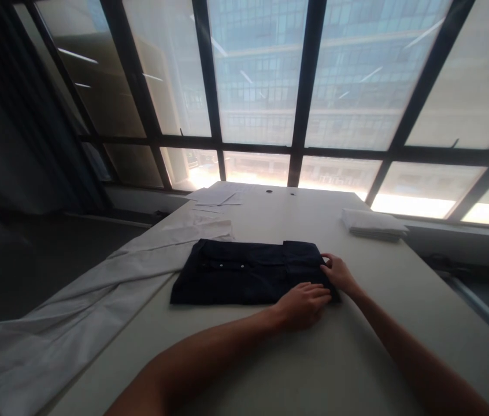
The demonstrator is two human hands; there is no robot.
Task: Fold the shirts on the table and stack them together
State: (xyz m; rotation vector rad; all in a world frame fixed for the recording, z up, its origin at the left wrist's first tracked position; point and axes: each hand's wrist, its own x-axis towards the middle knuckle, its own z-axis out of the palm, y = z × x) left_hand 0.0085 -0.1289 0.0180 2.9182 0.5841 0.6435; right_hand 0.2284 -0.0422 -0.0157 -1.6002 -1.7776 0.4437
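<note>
A dark navy shirt (pixel 236 277), folded into a flat rectangle, lies on the white table (pixel 270 352). Two small pale buttons show on its left half, and a folded-over strip crosses its right part. My left hand (pixel 304 304) rests palm down on the shirt's lower right part, fingers stretched out together. At the right edge of the shirt, my right hand (pixel 339 274) has its thumb and index finger closed on the cloth. Its other fingers are partly hidden.
Long white cloth (pixel 127 271) drapes along the table's left side and over its edge. Paper sheets (pixel 216 196) lie at the far left of the table. A folded white stack (pixel 373 223) sits near the right edge. Tall windows (pixel 257 75) rise behind, with a dark curtain (pixel 32 110) at left.
</note>
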